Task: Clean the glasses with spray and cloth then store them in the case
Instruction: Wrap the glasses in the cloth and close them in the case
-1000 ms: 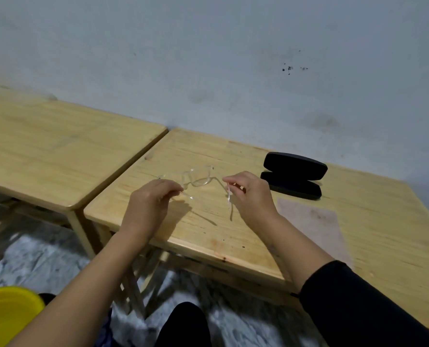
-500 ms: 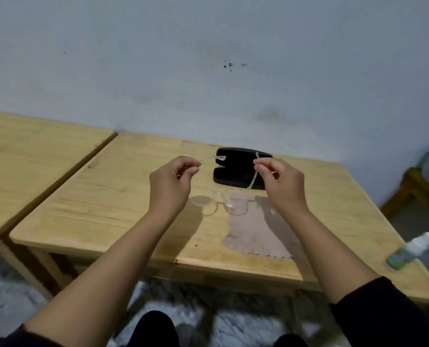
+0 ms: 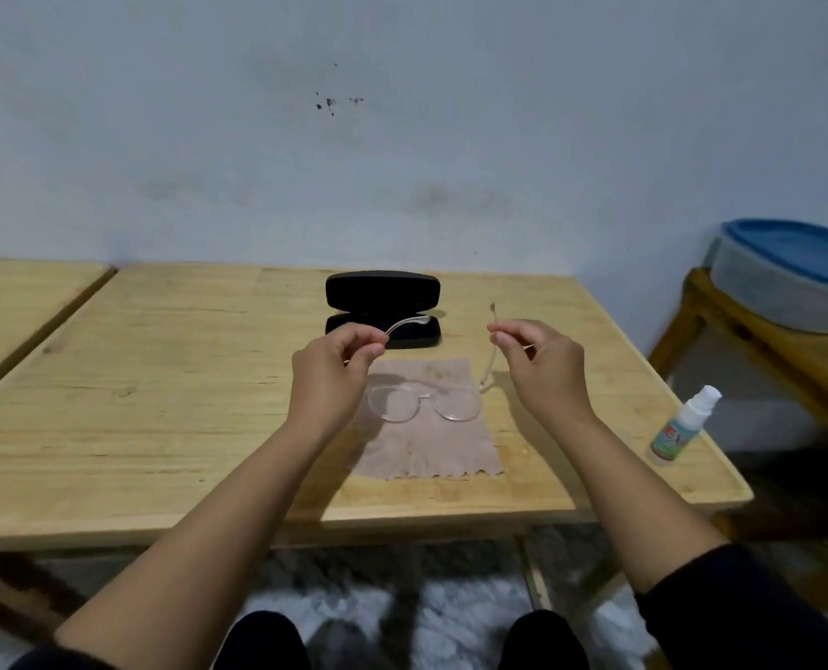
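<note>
Clear-framed glasses (image 3: 424,403) hang lenses-down just over a beige cleaning cloth (image 3: 426,442) on the wooden table (image 3: 160,403). My left hand (image 3: 334,369) pinches the left temple arm, and my right hand (image 3: 542,365) pinches the right one. The arms are spread wide. Behind the cloth sits a black glasses case (image 3: 383,307) with its lid open. A small white spray bottle (image 3: 685,425) with a green label stands near the table's right edge.
A second wooden table (image 3: 15,302) adjoins on the left. At the right, a grey tub with a blue lid (image 3: 789,273) rests on a wooden bench (image 3: 765,340). A pale wall rises directly behind the table. My knees show below the front edge.
The view has swung right. Both hands carried the glasses from the table's left part to above the cloth, turned the lenses toward me and spread the arms wider.
</note>
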The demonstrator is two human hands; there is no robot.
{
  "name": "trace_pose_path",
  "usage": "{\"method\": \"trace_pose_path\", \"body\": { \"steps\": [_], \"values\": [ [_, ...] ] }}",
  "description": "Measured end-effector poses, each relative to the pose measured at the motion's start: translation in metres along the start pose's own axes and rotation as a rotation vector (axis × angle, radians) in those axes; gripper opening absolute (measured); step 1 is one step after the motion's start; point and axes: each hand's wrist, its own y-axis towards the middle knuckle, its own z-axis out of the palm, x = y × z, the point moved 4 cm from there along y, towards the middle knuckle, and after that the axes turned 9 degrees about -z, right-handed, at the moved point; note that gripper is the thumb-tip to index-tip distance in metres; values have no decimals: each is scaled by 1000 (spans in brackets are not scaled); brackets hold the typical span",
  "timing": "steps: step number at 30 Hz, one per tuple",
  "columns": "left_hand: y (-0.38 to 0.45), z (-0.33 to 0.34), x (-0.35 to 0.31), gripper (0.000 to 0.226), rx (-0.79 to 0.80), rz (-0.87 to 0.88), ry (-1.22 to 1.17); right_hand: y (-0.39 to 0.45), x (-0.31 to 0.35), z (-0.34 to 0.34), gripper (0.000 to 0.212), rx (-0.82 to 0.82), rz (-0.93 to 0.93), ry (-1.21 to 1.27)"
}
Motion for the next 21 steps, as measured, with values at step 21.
{"method": "trace_pose_path", "body": {
  "steps": [21],
  "values": [
    [-24,-22,7,23,-21,3,30,-33,7,-10,25,56,118,-28]
  ]
}}
